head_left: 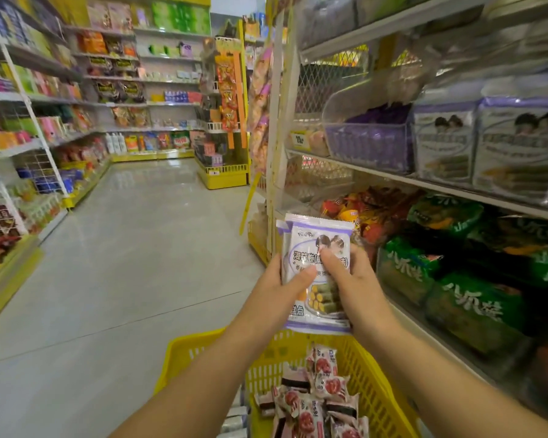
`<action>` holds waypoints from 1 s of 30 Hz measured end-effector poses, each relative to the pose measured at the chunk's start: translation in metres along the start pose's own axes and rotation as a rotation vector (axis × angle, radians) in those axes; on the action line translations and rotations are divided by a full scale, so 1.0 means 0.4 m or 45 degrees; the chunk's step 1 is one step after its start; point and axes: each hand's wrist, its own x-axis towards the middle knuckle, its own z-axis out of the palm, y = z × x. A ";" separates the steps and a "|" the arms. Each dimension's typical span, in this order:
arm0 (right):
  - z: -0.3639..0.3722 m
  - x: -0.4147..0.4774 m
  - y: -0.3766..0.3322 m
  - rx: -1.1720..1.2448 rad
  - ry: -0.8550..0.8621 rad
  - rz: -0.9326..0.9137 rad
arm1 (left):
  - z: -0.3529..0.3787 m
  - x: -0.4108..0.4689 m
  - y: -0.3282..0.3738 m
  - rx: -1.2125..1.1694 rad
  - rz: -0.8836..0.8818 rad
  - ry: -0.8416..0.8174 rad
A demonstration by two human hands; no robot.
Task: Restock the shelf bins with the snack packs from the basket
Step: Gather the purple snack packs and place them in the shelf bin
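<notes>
The left hand [280, 281] is wrapped around the left edge of a small stack of white-and-lilac foil snack packs printed with two cartoon heads and seaweed rolls [318, 267], thumb laid across the front face. The right hand [350, 278] is closed on the right edge of the same stack, its thumb pressed against the printed label and its fingers hidden behind. At least two packs are in the stack, judging by the offset top seams, so both hands are clamped on the bundle and neither is free.

The packs stand upright, above the far rim of the yellow slotted plastic basket [367, 374], which holds loose pink-and-white wrapped snacks with red fruit pictures [321, 393].

The step looks like squaring up the bundle before shelving it. To do it well, I would keep the edges aligned between both palms, labels facing forward, then carry the stack up and to the right as one block so that none slips out.

The matching clear plastic shelf bin of lilac-banded packs with the same two heads [516, 147] sits on the shelf above and to the right of the hands, well apart from them. The green bagged snacks in the lower bins [469, 305] lie nearer, just to the right, but they are a different product.
</notes>
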 end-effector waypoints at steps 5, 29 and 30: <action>-0.095 -0.006 -0.160 -0.112 -0.329 -0.003 | 0.000 -0.007 0.094 0.130 0.040 -0.247; -0.384 -0.102 -0.866 -1.897 0.335 -1.243 | 0.456 0.157 0.551 0.463 0.767 -0.253; -0.400 -0.088 -0.869 -1.998 0.360 -1.255 | 0.464 0.169 0.539 0.586 0.772 -0.253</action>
